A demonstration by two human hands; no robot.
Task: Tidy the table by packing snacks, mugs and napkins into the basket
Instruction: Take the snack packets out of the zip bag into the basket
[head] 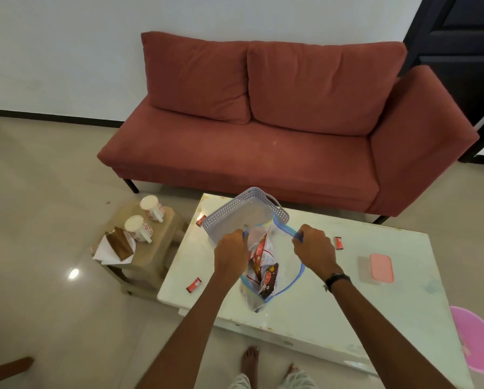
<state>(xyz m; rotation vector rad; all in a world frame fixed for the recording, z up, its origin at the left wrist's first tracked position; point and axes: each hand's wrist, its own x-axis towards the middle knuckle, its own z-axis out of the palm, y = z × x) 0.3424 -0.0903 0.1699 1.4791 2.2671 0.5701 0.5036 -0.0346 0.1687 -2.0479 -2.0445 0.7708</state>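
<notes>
Bare feet (pixel 250 360) stand on the floor at the near edge of the white surface (pixel 347 299). Above it, both hands hold a clear zip bag (pixel 274 265) of snack packets (pixel 264 272) by its blue mouth: the left hand (pixel 231 249) grips one side, the right hand (pixel 315 248) pinches the other, pulling it wide. Just beyond the hands, touching the bag, a grey basket (pixel 245 211) tilts. Three small red packets (pixel 193 284) lie scattered on the surface, a pink-lidded box (pixel 381 268) to the right. Two mugs (pixel 139 227) and napkins (pixel 113 248) sit on a stool (pixel 148 256) left of it.
</notes>
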